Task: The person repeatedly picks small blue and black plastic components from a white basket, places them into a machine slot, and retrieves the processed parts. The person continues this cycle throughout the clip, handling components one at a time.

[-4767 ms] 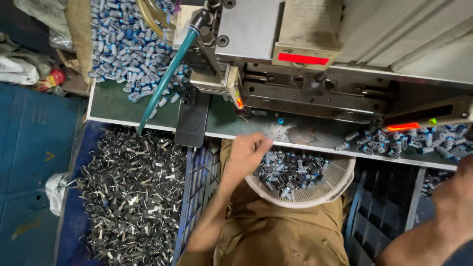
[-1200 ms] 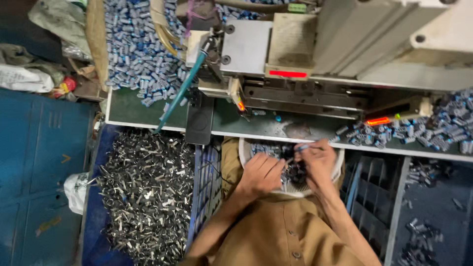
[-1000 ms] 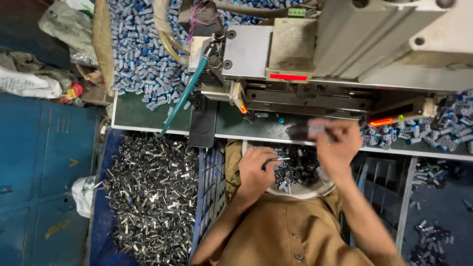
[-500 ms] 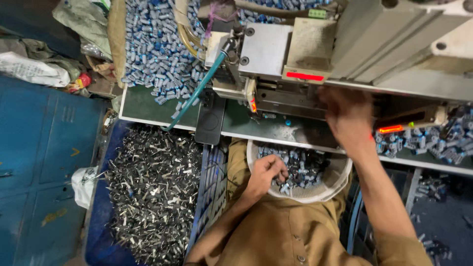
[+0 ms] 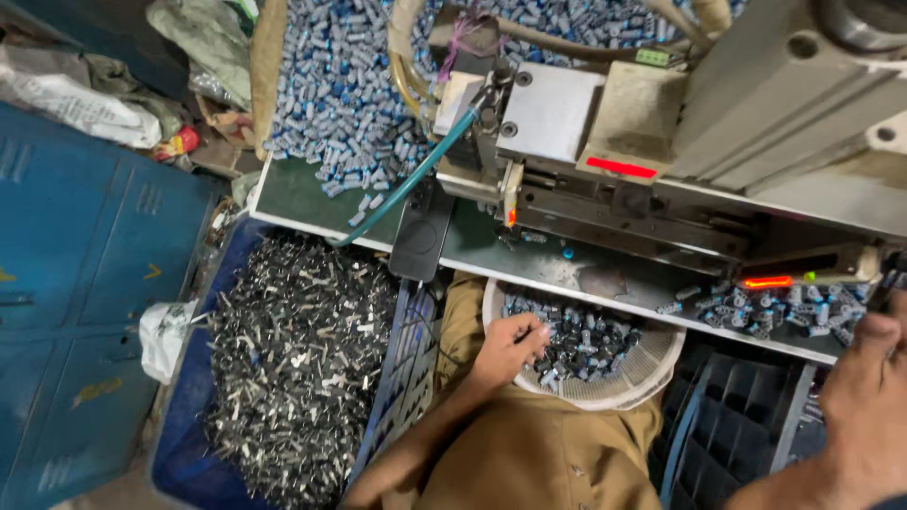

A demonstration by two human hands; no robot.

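Item: small blue-and-silver cylindrical parts [image 5: 576,340], heaped in a white round basket [image 5: 652,364] on the person's lap, just below the green tabletop [image 5: 293,194] edge.

Left hand [image 5: 510,345]: as half a second ago, in the basket at its 9 o'clock side, grip curled on a few parts.

Right hand [image 5: 864,406]: has left the grey press machine [image 5: 605,142] and now sits at 3 o'clock of the basket, near the loose parts by the red lamp [image 5: 767,281]; grip state cannot be told.

Change read: feeding stroke looks finished, another pick under way.

Surroundings: blue crate of metal clips [image 5: 293,359] at 9 o'clock.
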